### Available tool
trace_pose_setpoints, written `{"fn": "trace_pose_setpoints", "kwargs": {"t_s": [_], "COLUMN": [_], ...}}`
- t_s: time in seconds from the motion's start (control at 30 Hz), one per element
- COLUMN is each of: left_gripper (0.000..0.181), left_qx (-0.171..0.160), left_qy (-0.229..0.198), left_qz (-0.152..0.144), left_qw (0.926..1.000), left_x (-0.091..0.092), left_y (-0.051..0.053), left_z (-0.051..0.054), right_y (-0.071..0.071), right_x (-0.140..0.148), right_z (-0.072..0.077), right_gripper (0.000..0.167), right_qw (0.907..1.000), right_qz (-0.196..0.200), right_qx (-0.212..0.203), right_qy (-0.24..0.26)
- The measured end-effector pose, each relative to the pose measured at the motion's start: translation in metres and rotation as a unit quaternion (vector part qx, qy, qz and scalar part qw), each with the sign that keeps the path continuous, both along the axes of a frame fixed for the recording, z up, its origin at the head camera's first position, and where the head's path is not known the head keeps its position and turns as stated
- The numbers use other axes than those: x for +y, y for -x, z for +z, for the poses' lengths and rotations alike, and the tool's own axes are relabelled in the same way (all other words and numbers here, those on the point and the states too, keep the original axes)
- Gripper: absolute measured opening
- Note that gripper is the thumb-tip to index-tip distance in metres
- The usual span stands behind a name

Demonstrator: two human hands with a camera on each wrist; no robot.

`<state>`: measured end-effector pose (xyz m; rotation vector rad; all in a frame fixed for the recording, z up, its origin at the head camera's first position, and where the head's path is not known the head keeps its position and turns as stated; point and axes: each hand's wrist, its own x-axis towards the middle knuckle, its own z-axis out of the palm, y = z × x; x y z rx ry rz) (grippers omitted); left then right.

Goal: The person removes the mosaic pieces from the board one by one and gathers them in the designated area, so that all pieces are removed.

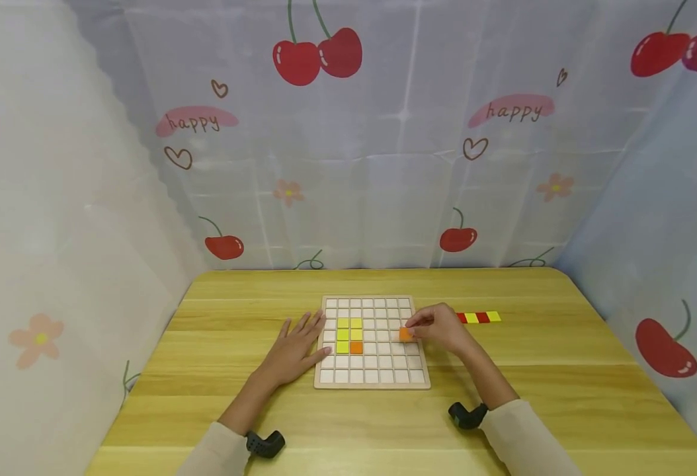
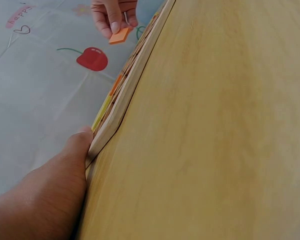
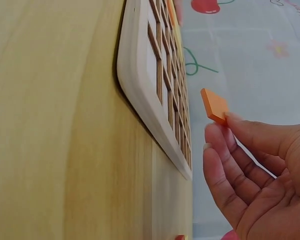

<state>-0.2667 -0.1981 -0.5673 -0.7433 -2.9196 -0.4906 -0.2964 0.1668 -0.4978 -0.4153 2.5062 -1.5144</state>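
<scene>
A wooden grid board [image 1: 372,385] lies on the table, with several yellow tiles [image 1: 342,334] and one orange tile [image 1: 356,347] in its left-hand cells. The left hand [image 1: 291,354] rests at the board's left edge, fingers spread; in the left wrist view that hand [image 2: 50,185] touches the board's rim [image 2: 121,107]. Between thumb and fingertips the right hand [image 1: 444,328] pinches another orange tile [image 1: 405,334] above the board's right side. The right wrist view shows this tile [image 3: 215,106] held tilted by the right hand [image 3: 260,170], apart from the board [image 3: 140,75].
A row of red and yellow tiles [image 1: 482,317] lies on the table [image 1: 533,370] to the right, partly behind the right hand. Black devices are strapped at both wrists. A printed curtain [image 1: 372,198] surrounds the table's back and sides.
</scene>
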Motion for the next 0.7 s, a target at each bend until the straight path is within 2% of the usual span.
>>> {"fn": "trace_pose_setpoints", "kwargs": {"t_s": [0.23,0.7], "left_gripper": [0.081,0.080], "left_qx": [-0.007,-0.003], "left_qy": [0.008,0.006], "left_qz": [0.001,-0.001], "left_qw": [0.9999,1.0000], "left_x": [-0.001,0.000], "left_y": [0.001,0.000], "left_z": [0.000,0.002], "right_y": [0.004,0.011], "right_x": [0.010,0.036], "right_z": [-0.001,0.004], "right_gripper": [0.009,0.018], "right_qw": [0.9999,0.9987], "right_qz": [-0.014,-0.045], "right_qx": [-0.004,-0.007], "right_qy": [0.006,-0.024]}}
